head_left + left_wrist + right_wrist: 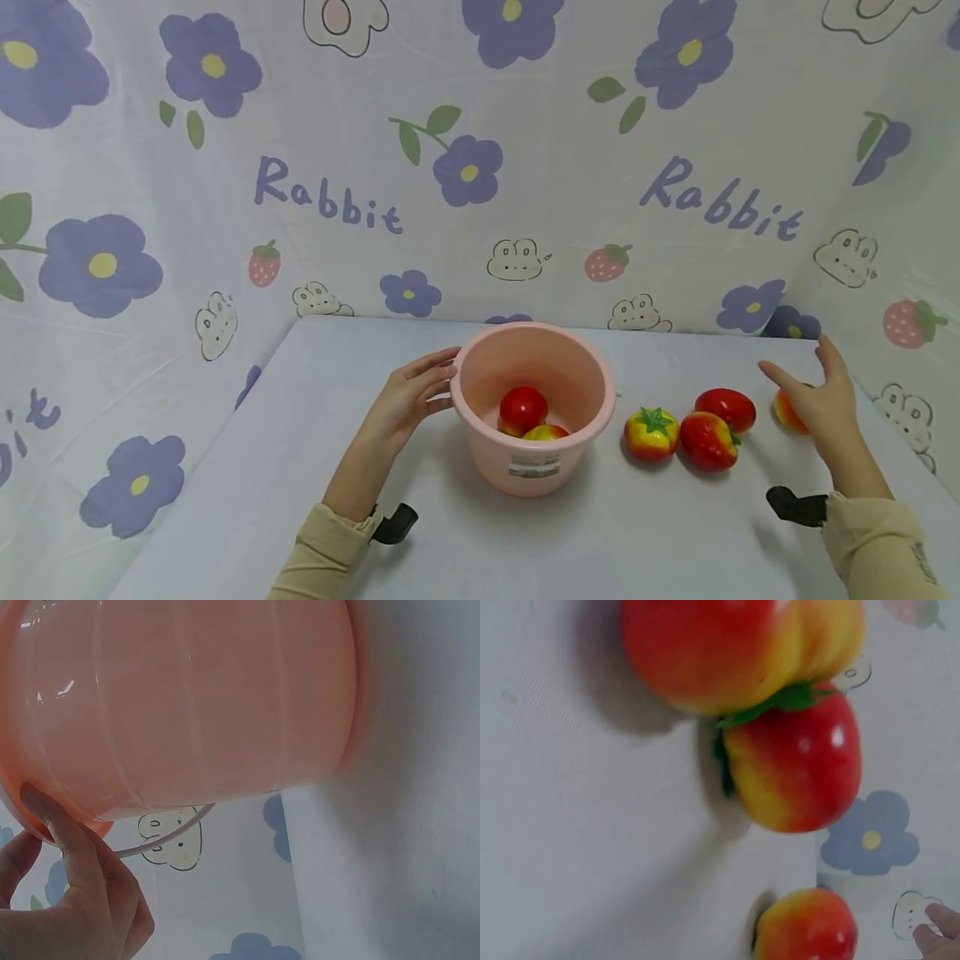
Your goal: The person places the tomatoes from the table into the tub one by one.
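My left hand (405, 402) pinches the rim (517, 446) of the pink bucket (487, 460). My right hand (831, 408), fingers spread, hovers near the orange-red fruit (787, 415) by the right edge of the surface (645, 533).

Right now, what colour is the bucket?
The bucket is pale pink, best seen in the head view.

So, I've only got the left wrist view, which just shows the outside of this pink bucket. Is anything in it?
Observer: Yes, from the head view I can see a red fruit and a yellowish one inside the bucket.

Operator: Neat! Is there more on the table?

Observer: Four more fruits sit to the right of the bucket.

Operator: And the right grip, is it holding anything?

Observer: No; the right wrist view shows a gap between it and the orange-red fruit nearest it.
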Demonstrator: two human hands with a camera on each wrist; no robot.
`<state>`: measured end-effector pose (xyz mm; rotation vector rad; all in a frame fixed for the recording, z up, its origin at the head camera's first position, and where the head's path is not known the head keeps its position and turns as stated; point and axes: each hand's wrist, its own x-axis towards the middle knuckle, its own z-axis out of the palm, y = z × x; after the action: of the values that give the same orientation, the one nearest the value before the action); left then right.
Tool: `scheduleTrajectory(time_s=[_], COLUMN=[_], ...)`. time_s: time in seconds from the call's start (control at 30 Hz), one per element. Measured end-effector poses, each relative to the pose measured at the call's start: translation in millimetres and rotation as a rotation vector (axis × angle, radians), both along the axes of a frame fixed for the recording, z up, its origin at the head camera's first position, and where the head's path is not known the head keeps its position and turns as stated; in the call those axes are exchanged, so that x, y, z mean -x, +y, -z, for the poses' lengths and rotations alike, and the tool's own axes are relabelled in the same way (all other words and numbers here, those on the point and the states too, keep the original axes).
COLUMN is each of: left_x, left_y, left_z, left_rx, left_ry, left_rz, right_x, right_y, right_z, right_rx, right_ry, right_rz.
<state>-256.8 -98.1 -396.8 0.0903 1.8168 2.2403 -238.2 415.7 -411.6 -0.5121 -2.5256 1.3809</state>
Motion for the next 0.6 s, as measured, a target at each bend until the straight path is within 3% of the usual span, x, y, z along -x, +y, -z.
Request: scheduleTrajectory(time_s=[0.37, 0.6], left_x=[-0.4, -0.9], left_y=[0.1, -0.2], left_z=[0.1, -0.6], left_rx=[-0.007, 0.003], left_ry=[-0.005, 0.001], left_rz=[0.003, 0.002], right_x=[-5.3, -6.5], right_y=[21, 26], right_z=[28.4, 41.7], right_rx=[0.033, 0.160], right_ry=[-0.092, -0.124], right_rz=[0.093, 0.180])
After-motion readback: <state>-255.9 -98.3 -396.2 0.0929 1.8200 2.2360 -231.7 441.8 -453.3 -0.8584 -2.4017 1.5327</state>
